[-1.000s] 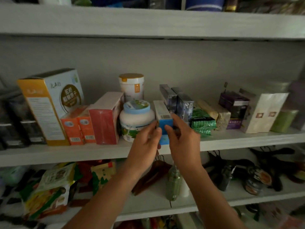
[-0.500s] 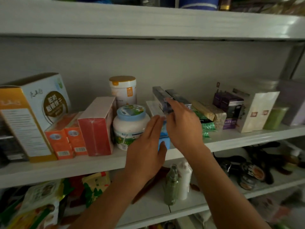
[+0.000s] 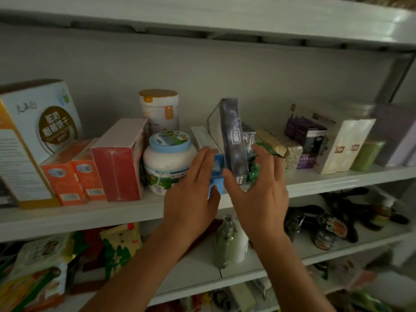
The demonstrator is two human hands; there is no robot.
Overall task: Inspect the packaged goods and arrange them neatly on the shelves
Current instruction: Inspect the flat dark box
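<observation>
Blue carton (image 3: 218, 165) pressed by flat-fingered left hand (image 3: 191, 194), tall dark box (image 3: 233, 136) flanked by splayed, empty right hand (image 3: 258, 192), blue-lidded jar (image 3: 168, 163) crowded alongside

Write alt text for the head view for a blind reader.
Two bare hands work at a crowded white middle shelf: the left hand touches a blue-and-white carton, the spread right hand flanks a tall dark box.

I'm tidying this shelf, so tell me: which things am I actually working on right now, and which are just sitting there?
In hand: blue-and-white box, dark upright box, left hand, right hand.
Just sitting: blue-lidded tub, red box, orange boxes, green packet, purple box.
</observation>
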